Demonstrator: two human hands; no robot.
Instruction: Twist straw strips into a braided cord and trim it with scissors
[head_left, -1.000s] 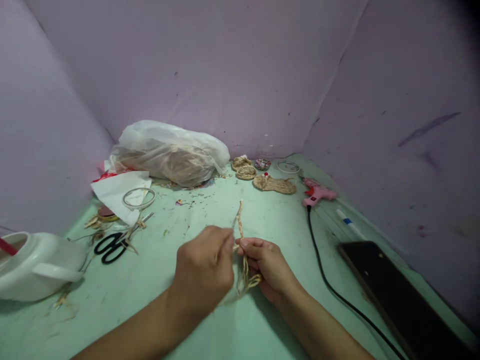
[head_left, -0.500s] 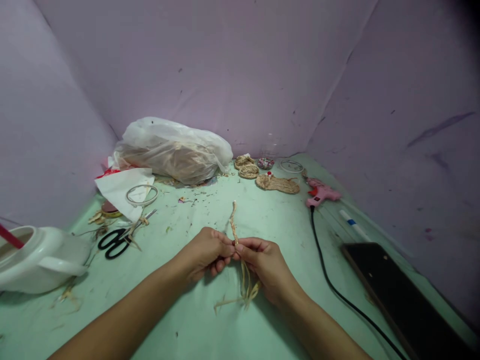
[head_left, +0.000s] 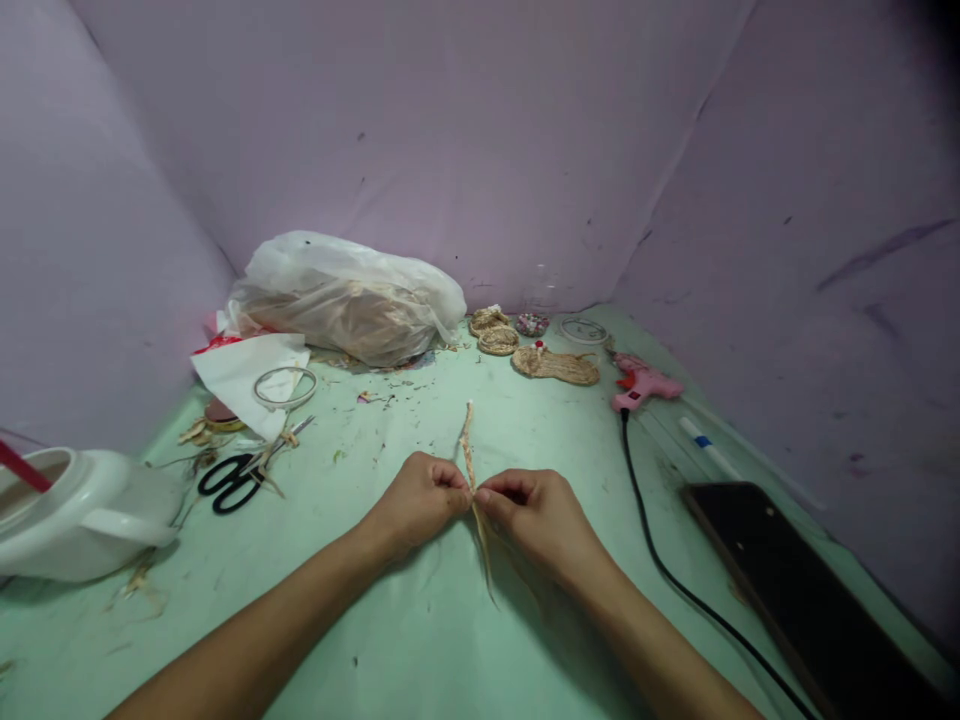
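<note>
A thin stem wrapped in tan fibre (head_left: 468, 447) points away from me in the middle of the table. My left hand (head_left: 424, 502) pinches it near its lower end. Close against those fingertips, my right hand (head_left: 529, 515) is closed in a pinch on the loose fibre strands. One pale fibre strand (head_left: 484, 550) trails down below the fingers, and fainter strands hang under the right hand, blurred. The exact grip between the fingertips is too small to make out.
Left lie black-handled scissors (head_left: 234, 483), a white pot (head_left: 82, 515) and a ring (head_left: 285, 388). Behind are a plastic bag (head_left: 352, 295), a woven sole (head_left: 555, 366) and beads (head_left: 532, 324). Right are a pink glue gun (head_left: 645, 383), its cord (head_left: 652, 560), a marker (head_left: 709, 448) and a phone (head_left: 802, 600).
The looped bunch of strands under my right hand has pulled out of its bundle; a straighter strand now hangs below the fingers. Both hands stay at the stem's lower end.
</note>
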